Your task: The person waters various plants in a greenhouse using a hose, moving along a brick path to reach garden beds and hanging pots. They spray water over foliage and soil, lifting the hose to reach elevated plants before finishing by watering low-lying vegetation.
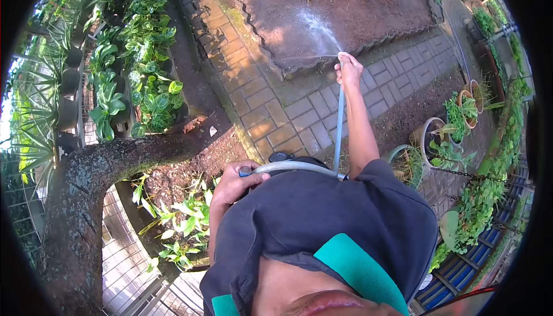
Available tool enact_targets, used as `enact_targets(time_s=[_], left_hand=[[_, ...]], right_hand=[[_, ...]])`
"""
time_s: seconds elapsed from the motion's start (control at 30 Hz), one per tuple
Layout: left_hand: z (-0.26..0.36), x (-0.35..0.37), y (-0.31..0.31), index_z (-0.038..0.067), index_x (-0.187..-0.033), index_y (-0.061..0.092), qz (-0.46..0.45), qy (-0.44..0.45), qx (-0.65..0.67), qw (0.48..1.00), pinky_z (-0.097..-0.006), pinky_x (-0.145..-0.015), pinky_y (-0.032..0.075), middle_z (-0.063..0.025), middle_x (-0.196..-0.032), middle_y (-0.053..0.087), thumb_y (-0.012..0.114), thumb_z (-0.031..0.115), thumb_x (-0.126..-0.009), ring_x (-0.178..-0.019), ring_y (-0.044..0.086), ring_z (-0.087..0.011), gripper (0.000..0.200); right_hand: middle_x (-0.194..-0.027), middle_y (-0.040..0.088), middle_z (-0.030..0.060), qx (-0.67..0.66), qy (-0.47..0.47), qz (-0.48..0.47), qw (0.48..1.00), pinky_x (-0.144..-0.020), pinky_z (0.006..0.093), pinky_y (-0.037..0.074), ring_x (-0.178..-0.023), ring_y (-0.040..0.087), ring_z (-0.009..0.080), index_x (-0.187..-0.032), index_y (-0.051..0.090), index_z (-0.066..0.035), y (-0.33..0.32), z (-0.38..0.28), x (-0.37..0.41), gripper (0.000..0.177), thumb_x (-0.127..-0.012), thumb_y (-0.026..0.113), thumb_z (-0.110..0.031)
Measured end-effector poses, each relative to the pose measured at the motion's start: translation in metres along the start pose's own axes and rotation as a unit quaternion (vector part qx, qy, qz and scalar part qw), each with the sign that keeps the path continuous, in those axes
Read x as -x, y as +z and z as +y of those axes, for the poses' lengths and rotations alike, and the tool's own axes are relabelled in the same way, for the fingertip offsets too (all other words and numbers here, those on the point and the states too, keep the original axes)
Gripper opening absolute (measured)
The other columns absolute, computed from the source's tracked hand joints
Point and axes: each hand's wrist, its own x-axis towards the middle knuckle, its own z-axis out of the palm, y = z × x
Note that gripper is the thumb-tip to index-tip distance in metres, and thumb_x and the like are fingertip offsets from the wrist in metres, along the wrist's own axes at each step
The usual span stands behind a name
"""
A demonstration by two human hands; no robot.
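Note:
My right hand [349, 69] is stretched forward, its fingers wrapped round the end of a garden hose [340, 126]. Water [318, 31] fans out from that end onto the brown soil of a garden bed [397, 11]. From the right hand the hose drops to my waist, where a greyish length of hose [294, 166] curves across my front. Closed on that length near my left side is my left hand [237, 179], beside a short blue piece [245, 171]. How the lengths join at my waist is hidden.
A brick path [271, 114] runs in front of me along the scalloped bed edging [271, 57]. A thick tree trunk [80, 201] bends across the left. Potted leafy plants [152, 86] line the left side; more pots [468, 109] stand at right, near a hanging chain [469, 173].

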Motion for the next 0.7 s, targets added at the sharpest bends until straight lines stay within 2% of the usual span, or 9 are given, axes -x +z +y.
enact_targets(time_s=[0.1,0.23,0.4,0.7], left_hand=[[0.002,-0.001,-0.001,0.001,-0.084,0.068,-0.005,0.015,-0.009,1.0,-0.0234,-0.055,0.04,0.0002,-0.068,0.062,0.078,0.013,-0.074,-0.06,0.053,-0.0067,0.019],[-0.004,0.004,0.002,0.001,-0.085,0.068,0.003,0.029,-0.024,0.999,-0.023,-0.057,0.041,0.0004,-0.069,0.062,0.079,0.013,-0.072,-0.062,0.053,-0.0065,0.02],[-0.018,0.019,0.002,0.0,-0.084,0.068,0.041,0.041,0.026,0.998,-0.023,-0.057,0.041,-0.0006,-0.07,0.063,0.079,0.013,-0.072,-0.062,0.054,-0.0069,0.021],[-0.039,0.037,0.006,0.0,-0.083,0.067,0.068,0.045,0.07,0.994,-0.0224,-0.056,0.04,-0.0004,-0.069,0.062,0.08,0.013,-0.071,-0.059,0.053,-0.0069,0.022]], right_hand=[[-0.058,0.054,0.0049,0.006,-0.007,-0.078,0.997,-0.03,0.0242,0.024,-0.035,0.038,0.0073,-0.096,0.066,-0.008,0.032,-0.023,0.016,0.013,-0.087,0.059,-0.014],[-0.058,0.055,0.004,-0.012,-0.07,-0.147,0.987,-0.031,0.0235,0.025,-0.036,0.039,0.007,-0.098,0.066,-0.008,0.085,-0.064,0.035,0.015,-0.087,0.058,-0.015],[-0.058,0.055,0.0036,0.002,-0.133,-0.173,0.976,-0.031,0.023,0.026,-0.037,0.041,0.0067,-0.099,0.067,-0.008,0.125,-0.089,0.033,0.017,-0.086,0.059,-0.015],[-0.056,0.055,0.0039,0.041,-0.188,-0.187,0.963,-0.033,0.0242,0.03,-0.038,0.043,0.0073,-0.096,0.068,-0.007,0.152,-0.12,0.043,0.016,-0.085,0.059,-0.014]])
